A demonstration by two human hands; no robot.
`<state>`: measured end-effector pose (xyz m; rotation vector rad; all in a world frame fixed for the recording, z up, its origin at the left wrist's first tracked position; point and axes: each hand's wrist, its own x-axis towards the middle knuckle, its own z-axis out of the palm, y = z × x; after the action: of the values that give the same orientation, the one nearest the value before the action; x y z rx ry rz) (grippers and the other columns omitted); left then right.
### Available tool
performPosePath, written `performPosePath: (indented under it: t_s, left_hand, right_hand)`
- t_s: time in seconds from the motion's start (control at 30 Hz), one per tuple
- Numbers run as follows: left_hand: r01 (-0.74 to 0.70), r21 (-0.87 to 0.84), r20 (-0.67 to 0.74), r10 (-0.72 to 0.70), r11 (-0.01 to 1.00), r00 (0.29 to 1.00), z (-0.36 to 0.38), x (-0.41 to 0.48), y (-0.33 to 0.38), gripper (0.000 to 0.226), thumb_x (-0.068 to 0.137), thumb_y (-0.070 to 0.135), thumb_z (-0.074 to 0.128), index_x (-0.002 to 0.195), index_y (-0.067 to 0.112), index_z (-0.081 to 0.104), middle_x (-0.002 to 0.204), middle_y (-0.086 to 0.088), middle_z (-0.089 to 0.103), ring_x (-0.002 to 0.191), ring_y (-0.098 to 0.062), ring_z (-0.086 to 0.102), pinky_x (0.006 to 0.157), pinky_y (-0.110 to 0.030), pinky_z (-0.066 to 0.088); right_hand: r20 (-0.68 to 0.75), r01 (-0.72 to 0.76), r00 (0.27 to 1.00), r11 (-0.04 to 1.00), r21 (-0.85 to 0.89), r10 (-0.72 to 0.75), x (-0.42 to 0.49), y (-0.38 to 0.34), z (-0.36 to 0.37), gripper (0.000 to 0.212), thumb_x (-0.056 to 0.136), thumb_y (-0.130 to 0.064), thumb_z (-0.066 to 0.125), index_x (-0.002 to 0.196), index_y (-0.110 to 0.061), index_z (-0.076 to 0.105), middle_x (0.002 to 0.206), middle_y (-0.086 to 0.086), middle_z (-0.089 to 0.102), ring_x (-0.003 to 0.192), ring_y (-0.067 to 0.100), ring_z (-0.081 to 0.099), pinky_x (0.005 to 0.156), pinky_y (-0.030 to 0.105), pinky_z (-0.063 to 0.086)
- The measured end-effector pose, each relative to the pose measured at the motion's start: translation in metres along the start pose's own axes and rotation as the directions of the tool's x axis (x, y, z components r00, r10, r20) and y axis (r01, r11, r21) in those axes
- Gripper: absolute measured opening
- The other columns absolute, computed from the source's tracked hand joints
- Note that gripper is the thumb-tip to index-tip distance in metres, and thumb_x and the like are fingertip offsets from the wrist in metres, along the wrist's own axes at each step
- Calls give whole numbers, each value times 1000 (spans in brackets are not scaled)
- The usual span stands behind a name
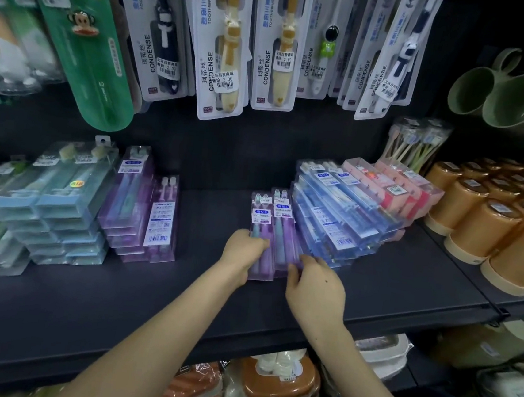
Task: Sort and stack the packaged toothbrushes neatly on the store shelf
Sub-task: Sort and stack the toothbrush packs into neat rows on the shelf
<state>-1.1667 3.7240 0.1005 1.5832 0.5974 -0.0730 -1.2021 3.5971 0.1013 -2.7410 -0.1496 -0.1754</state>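
Head view — hands at the dark shelf.
We see the left hand gripping the left purple pack, the right hand pinching the right purple pack — both at 9 o'clock of the blue stack.

Bare shelf board lies open between the purple stack on the left and the two purple packs mid-shelf, running to the far wall. The near strip of board is also bare. On the right the blue stack stands tight beside the packs. Hanging toothbrush cards overhang the far part from above
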Motion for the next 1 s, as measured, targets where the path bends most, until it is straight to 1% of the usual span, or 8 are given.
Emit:
performPosePath:
  t_s: [0.07, 0.23, 0.37, 0.47, 0.6, 0.73, 0.87, 1.0]
  left_hand:
    - [-15, -2, 7, 15, 1000, 1000, -3, -2, -2, 21, 89, 1, 50, 105, -4, 61, 108, -22, 65, 95, -30, 62, 81, -37, 49]
    - [-56, -11, 0, 56, 998, 998, -21, -5, -6, 17, 91, 2, 49, 95, 6, 65, 99, -15, 69, 90, -27, 67, 77, -37, 54]
    - [-76, -29, -22, 76, 997, 997, -37, -2, -7, 20, 92, 3, 50, 88, 16, 65, 85, -4, 70, 71, -16, 67, 56, -23, 51]
    - [-106, -13, 35, 107, 994, 994, -35, -5, -7, 28, 91, -1, 49, 99, 17, 69, 92, -2, 72, 80, -14, 69, 62, -20, 52]
    - [-128, -27, 49, 129, 991, 990, -32, -14, -8, 42, 91, -6, 46, 82, 29, 67, 83, 6, 70, 69, 1, 65, 59, -11, 48]
    - [-128, 45, -10, 129, 991, 992, -51, -24, -16, 29, 90, 0, 53, 90, 27, 63, 88, 7, 66, 84, -9, 62, 72, -25, 49]
    - [-137, 73, -18, 139, 988, 990, -69, -39, -26, 27, 89, 3, 59, 84, 29, 63, 88, 1, 70, 86, -15, 66, 80, -33, 55]
    - [-162, 136, -56, 171, 977, 984, -77, -44, -29, 27, 90, 7, 61, 115, 17, 64, 100, -4, 70, 95, -20, 66, 90, -36, 52]
  right_hand:
    - [23, 25, 999, 1000, 17, -25, -2, 2, 1, 21, 99, -22, 43, 110, -10, 56, 108, 6, 60, 97, 21, 58, 77, 25, 39]
    - [152, -79, 988, 902, 425, 15, 0, 1, -1, 21, 95, -7, 45, 109, -7, 60, 93, 6, 61, 88, 21, 59, 63, 23, 35]
    - [247, -211, 966, 769, 603, 72, 10, -1, 4, 49, 96, -34, 53, 139, -12, 46, 118, -1, 61, 107, 16, 57, 91, 27, 43]
    - [269, -225, 962, 654, 722, 34, 22, -12, 10, 60, 90, -45, 61, 143, -24, 41, 120, -17, 55, 114, 5, 55, 91, 19, 42]
    - [250, -176, 968, 780, 601, 26, 32, -24, 23, 68, 89, -38, 63, 148, -24, 34, 141, -2, 49, 132, 21, 45, 104, 32, 37]
    - [269, -163, 963, 727, 667, -30, 20, -25, 29, 62, 91, -27, 63, 146, -24, 37, 146, -5, 45, 134, 16, 42, 110, 35, 37]
    - [355, -251, 931, 562, 788, -81, 12, -32, 26, 57, 82, -3, 69, 130, -31, 52, 112, -15, 66, 109, 11, 62, 83, 22, 52]
    - [565, -560, 820, 338, 757, 92, 21, -43, 18, 79, 80, 4, 70, 147, 0, 27, 128, 15, 58, 87, 17, 64, 59, 22, 50]
